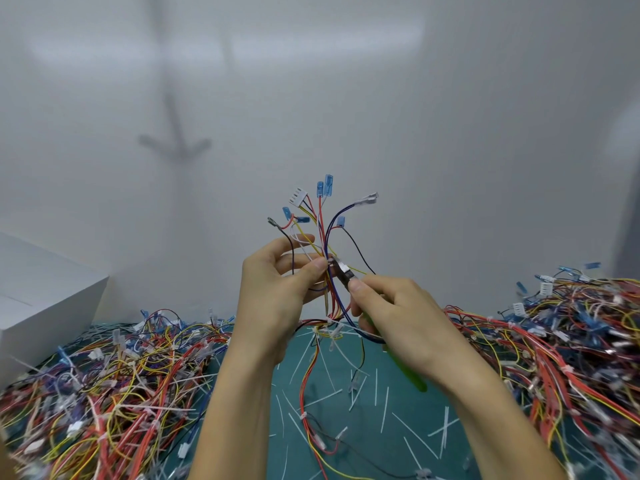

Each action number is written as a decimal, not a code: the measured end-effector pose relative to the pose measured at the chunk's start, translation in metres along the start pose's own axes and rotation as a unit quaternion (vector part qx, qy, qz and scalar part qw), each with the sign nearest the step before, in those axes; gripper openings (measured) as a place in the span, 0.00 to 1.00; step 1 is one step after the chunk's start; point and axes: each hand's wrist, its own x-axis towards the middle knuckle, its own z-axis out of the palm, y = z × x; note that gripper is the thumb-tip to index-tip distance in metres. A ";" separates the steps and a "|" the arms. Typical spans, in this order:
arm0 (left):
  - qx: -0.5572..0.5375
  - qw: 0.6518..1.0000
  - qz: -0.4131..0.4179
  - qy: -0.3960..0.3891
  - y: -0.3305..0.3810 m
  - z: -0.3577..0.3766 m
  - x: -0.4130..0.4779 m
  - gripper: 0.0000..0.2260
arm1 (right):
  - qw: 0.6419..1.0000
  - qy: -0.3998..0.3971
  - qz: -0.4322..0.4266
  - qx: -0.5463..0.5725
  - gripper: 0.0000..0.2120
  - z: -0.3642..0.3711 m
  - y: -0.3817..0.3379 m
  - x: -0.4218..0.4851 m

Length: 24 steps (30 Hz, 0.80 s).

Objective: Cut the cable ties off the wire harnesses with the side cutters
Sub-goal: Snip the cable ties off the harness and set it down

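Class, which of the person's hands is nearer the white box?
Left. The left hand, gripping the wire harness, is right of the white box; the right hand, holding the side cutters, lies farther right.

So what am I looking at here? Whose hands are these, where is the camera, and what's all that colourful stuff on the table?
There is no machine here. These are a person's two bare hands, filmed by one wide camera worn on their head, looking forward and down. The left hand holds up a wire harness, a bundle of coloured wires with plugs at the ends. The right hand grips side cutters with green handles, their tip at a white cable tie that binds the bundle. Below lies a green mat strewn with loose ties. A heap of harnesses sits on the left, another on the right, and a white box stands at the far left.
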 end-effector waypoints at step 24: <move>-0.102 0.991 -0.052 0.067 0.005 -0.007 0.001 0.07 | 0.976 0.009 0.069 0.207 0.23 -0.008 0.006 0.007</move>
